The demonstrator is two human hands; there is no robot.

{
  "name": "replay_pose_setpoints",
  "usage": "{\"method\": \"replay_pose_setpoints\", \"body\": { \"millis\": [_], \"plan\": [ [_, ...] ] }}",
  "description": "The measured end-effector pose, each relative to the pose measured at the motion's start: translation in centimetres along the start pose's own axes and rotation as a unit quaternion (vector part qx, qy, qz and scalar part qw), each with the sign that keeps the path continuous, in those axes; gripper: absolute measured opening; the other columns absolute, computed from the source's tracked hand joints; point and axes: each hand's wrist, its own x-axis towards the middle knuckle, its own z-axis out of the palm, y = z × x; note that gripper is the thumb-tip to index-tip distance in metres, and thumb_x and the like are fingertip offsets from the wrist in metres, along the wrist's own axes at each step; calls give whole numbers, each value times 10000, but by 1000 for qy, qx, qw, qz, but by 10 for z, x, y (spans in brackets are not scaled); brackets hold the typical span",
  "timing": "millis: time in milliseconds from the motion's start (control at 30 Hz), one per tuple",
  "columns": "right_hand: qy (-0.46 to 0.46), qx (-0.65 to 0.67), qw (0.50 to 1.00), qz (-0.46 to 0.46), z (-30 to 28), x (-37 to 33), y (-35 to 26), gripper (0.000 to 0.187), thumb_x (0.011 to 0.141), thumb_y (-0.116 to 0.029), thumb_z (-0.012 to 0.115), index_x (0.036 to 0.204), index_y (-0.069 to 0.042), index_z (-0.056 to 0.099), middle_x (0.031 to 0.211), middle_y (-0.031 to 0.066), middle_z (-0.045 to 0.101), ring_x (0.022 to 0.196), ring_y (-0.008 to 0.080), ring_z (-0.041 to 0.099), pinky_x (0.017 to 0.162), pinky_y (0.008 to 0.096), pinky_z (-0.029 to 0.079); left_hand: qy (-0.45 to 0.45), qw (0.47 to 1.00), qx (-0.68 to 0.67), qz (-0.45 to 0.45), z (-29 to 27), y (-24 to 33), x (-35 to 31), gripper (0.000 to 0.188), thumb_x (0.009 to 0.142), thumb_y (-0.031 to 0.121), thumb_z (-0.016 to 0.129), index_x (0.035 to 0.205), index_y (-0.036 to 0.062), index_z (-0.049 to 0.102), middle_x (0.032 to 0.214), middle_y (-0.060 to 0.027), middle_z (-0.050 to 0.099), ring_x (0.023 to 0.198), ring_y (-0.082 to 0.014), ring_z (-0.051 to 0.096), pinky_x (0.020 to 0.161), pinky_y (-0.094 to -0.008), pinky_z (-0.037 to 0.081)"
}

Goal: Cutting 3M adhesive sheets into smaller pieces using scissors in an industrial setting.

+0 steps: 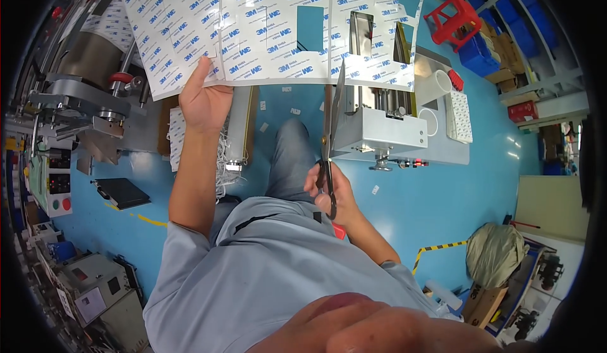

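Note:
A wide white sheet of liner paper (174, 27) with repeated blue print and several rectangular cut-outs spans the top of the head view. My left hand (205, 103) pinches its lower edge, thumb on the printed face and fingers behind. Black-handled scissors (327, 143) are in my right hand (344, 195), pointing away from me, with their blades slightly apart. One blade lies in front of the sheet at its lower edge, near a vertical seam. The other blade runs up to that edge, and its tip is hidden.
Beyond the sheet's lower right stands a grey machine (379, 131), with a white cup (435, 86) beside it. Roller machinery (95, 93) fills the left. A red stool (452, 21) stands far right. Paper scraps (295, 111) and a black folder-like object (123, 191) lie on the blue floor.

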Motion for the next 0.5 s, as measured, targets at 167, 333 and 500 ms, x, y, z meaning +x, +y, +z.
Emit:
{"method": "replay_pose_setpoints", "body": {
  "millis": [167, 333, 500],
  "plan": [
    [26, -11, 1000, -9, 15, 6, -6, 495, 783, -270, 699, 1134, -32, 442, 888, 54, 533, 776, 91, 484, 707, 232, 409, -10, 1000, -6, -11, -5, 2, 1, 455, 931, 47, 415, 1368, 17, 287, 1339, -143, 440, 1217, -264, 462, 996, -432, 407],
    [74, -5, 997, -8, 41, 1, -16, 477, 795, -290, 697, 1103, -25, 447, 847, 45, 536, 754, 89, 486, 691, 230, 406, -28, 998, -18, -57, -7, 7, 1, 460, 932, 48, 415, 1371, 19, 281, 1345, -145, 432, 1223, -266, 454, 1000, -431, 404],
    [116, -35, 993, -6, 67, -6, -27, 449, 817, -297, 690, 1069, -13, 450, 795, 28, 532, 709, 78, 480, 645, 217, 397, -15, 996, -16, -85, -9, 13, 1, 459, 933, 50, 415, 1371, 21, 280, 1352, -144, 426, 1225, -263, 452, 999, -427, 406]
  ]
}}
